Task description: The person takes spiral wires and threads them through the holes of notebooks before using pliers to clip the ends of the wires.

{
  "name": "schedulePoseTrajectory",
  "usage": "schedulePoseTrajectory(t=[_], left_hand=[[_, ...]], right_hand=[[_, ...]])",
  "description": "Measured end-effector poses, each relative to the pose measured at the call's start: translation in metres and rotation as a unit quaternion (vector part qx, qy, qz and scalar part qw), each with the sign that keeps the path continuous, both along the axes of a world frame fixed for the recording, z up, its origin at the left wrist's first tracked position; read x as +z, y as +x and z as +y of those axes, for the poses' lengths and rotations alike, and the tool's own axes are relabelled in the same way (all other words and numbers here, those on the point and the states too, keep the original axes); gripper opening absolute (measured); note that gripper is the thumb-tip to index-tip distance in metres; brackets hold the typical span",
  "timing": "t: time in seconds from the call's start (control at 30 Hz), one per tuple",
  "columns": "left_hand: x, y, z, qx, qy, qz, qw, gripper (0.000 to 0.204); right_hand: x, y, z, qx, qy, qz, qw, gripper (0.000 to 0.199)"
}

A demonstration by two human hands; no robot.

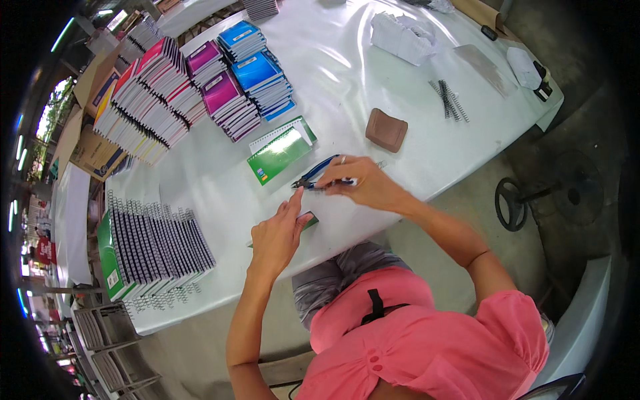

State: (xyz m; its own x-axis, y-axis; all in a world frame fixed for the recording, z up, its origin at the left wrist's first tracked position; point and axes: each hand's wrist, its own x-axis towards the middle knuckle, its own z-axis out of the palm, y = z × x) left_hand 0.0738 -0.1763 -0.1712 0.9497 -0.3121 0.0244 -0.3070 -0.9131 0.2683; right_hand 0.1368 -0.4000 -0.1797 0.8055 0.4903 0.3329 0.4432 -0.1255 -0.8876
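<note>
The right hand was closed around the blue handles of a pair of small pliers, whose dark jaws pointed toward the person's left, just above the fingertips of the other hand. The left hand pressed down on a small green-covered spiral notebook lying at the near edge of the white plastic-covered table; its fingers were stretched forward, holding the notebook flat rather than curling around it, and most of the cover was hidden beneath the palm.

Just beyond the pliers lay two more green spiral notebooks, one partly over the other. To the right of those, a flat brown rectangular case rested on the table. Farther out and to the right sat a few loose dark wire spirals, and beyond them a crumpled heap of white paper.

To the left, near the table's edge, a long row of bound notebooks stood packed on edge, spines upward, with a green cover at the row's end. At the far left, tall stacks of notebooks with red, purple and blue covers were ranged side by side.
</note>
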Motion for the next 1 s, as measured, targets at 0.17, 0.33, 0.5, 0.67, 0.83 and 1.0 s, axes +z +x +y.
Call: schedulePoseTrajectory(t=[0.17, 0.33, 0.5, 0.67, 0.83, 1.0], left_hand=[[-0.003, 0.0, 0.001, 0.007, 0.019, -0.009, 1.0, 0.052], [-0.004, 0.001, 0.001, -0.004, -0.007, -0.009, 1.0, 0.053], [-0.006, 0.001, 0.002, -0.01, -0.007, -0.012, 1.0, 0.055], [-0.007, -0.001, 0.004, -0.014, 0.009, -0.015, 1.0, 0.058], [-0.006, -0.005, -0.003, 0.007, -0.02, -0.032, 0.999, 0.06], [-0.001, -0.004, -0.003, -0.014, -0.03, 0.005, 0.999, 0.062]], right_hand=[[-0.013, -0.003, 0.018, 0.035, -0.024, 0.031, 0.999, 0.021], [-0.015, 0.002, 0.018, 0.05, -0.001, 0.075, 0.996, 0.019], [-0.017, 0.004, 0.018, 0.099, 0.01, 0.077, 0.992, 0.019], [0.006, 0.002, 0.011, 0.164, -0.129, 0.178, 0.962, 0.019], [0.006, -0.009, 0.015, 0.07, -0.206, -0.177, 0.96, 0.018], [0.015, -0.015, 0.018, 0.094, -0.264, -0.133, 0.951, 0.015]])
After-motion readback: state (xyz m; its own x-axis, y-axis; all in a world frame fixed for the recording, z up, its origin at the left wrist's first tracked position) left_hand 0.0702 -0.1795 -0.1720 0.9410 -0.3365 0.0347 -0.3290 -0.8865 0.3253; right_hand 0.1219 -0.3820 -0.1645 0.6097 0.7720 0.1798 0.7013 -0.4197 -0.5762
